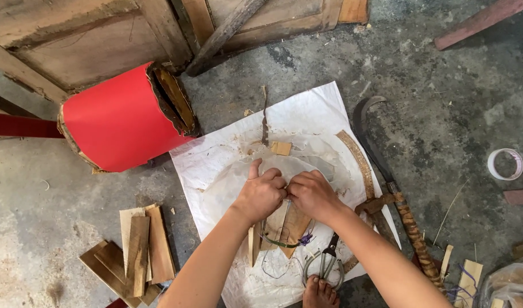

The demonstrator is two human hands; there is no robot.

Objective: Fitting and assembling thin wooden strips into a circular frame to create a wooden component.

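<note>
Gripping translucent sheet (284, 165), hands (287, 195) mid-sack (215, 165), floor (444, 102) around

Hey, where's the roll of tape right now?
In the head view the tape roll lies on the concrete floor at the far right, beyond the curved knife, well away from both hands.

Rough handcraft workshop on a bare floor

A stained concrete floor (444, 102) is seen, on which wood offcuts (137, 256), a curved knife (387, 182), shears (324, 267), a tape roll (505, 164) and a white sack (307, 114) are spread beside old wooden panels (90, 40).
</note>
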